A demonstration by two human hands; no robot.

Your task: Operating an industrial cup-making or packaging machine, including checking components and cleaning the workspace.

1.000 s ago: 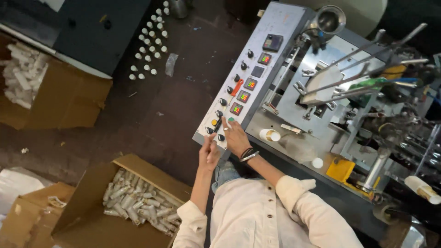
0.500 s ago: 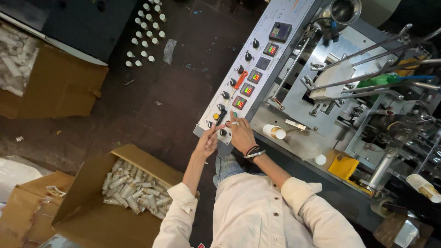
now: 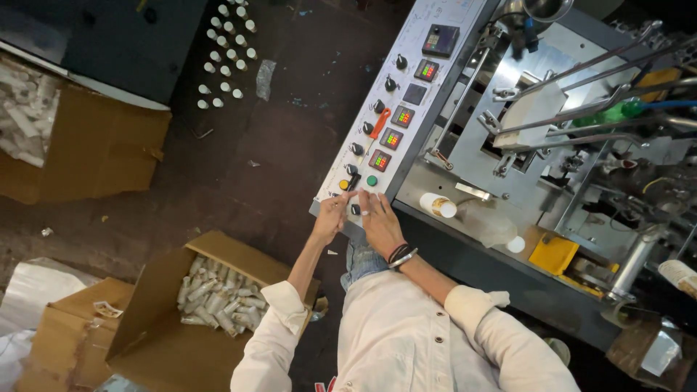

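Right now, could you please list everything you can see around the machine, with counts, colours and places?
control panel: one, grey, sloping at the machine's left side, with black knobs and small lit displays
green button: one, near the panel's lower end
machine: one, grey metal with rods and rollers, right half of the view
paper cup: one, white, lying on the machine deck
yellow part: one, on the deck's lower right
open carton: one, brown, on the floor lower left, holding white tubes
second carton: one, brown, left edge
small white pieces: many, standing in rows on the dark floor
left hand: at the panel's lower edge
right hand: fingers on the panel's lower end, dark bands at the wrist
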